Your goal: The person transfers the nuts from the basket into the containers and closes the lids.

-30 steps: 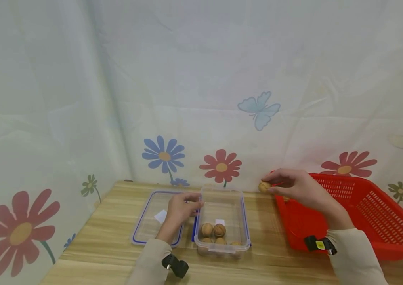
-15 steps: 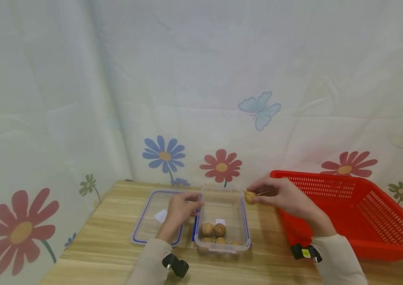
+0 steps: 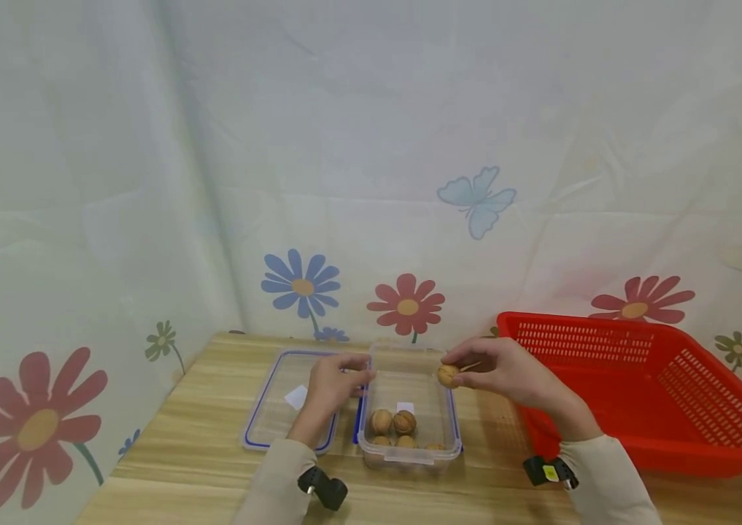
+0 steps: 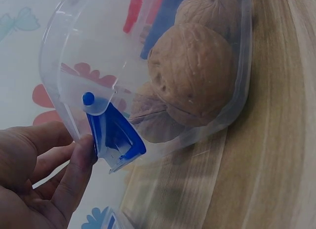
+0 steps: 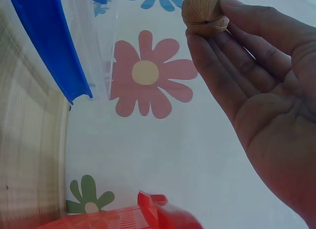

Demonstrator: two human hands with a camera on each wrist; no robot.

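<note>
My right hand (image 3: 508, 373) pinches a walnut (image 3: 447, 375) (image 5: 204, 13) at its fingertips, just above the right rim of a clear plastic box (image 3: 410, 379) with blue latches. Several walnuts (image 3: 393, 423) (image 4: 192, 81) lie in the near end of that box. My left hand (image 3: 333, 386) rests at the box's left rim, its fingers (image 4: 74, 174) touching a blue latch (image 4: 114, 135). The box's clear lid (image 3: 279, 405) with a blue edge lies flat on the wooden table (image 3: 200, 452) just left of it, partly under my left hand.
A red perforated basket (image 3: 646, 394) sits tilted at the right of the table, close to my right forearm. A floral sheet (image 3: 371, 182) walls in the table at the back and left.
My right hand has carried the walnut leftward from over the red basket's corner to the clear box's right rim. The left hand has stayed put.
</note>
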